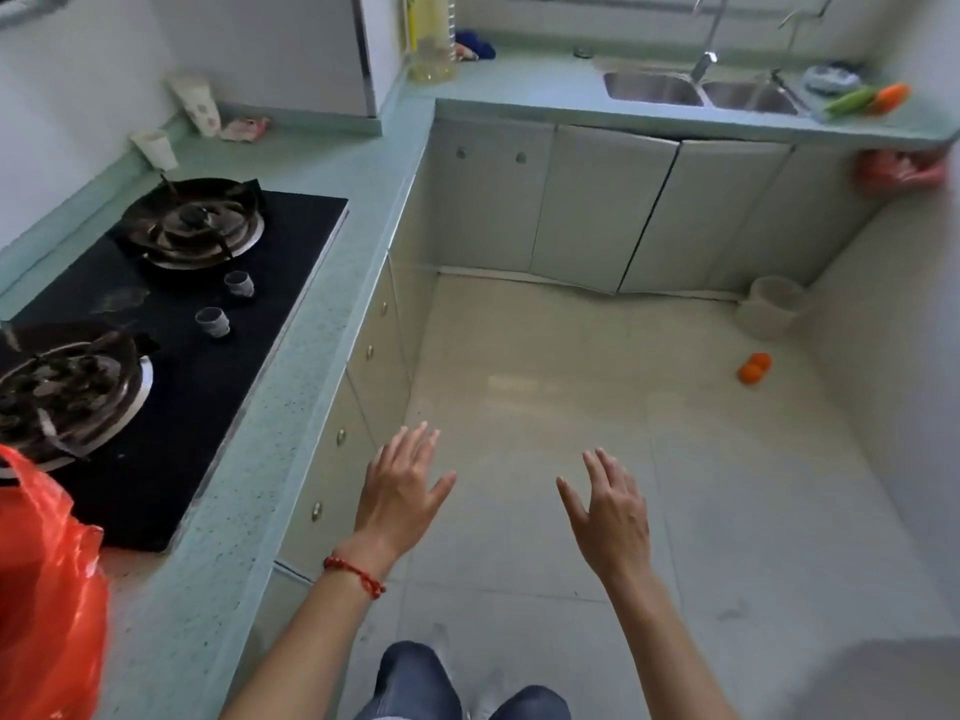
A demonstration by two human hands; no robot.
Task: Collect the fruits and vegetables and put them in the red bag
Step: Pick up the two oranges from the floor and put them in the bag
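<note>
Step in hand, as judged: the start of a collecting pass, nothing picked up yet. Both hands are empty.

Left hand (402, 485): held out in front at about waist height over the pale tiled floor (597, 459), palm down, fingers spread and straight, thumb out to the side. A red cord bracelet (356, 574) sits at the wrist. It hangs just beside the cabinet fronts under the pale green speckled surface (249, 511), touching nothing.

Right hand (613, 511): same pose, palm down, fingers loosely spread, holding nothing. The two hands are level and near each other.

Task items:
- Two small round orange fruits (754, 368), touching each other, on the floor near the right wall, just in front of a pale round bin (774, 311).
- A long green vegetable (852, 101) and an orange carrot (891, 97), side by side on the far surface right of the steel double sink (701, 90).
- The thin red plastic bag (47, 589) stands at the near left on the surface, next to the black glass gas hob (208, 366). A second reddish bag (901, 171) hangs below the far surface edge.

Next move, as judged: step forward and stoop for the floor fruits, or reach the far surface. All the produce lies well apart from the bag, so each item must be carried back.
</note>
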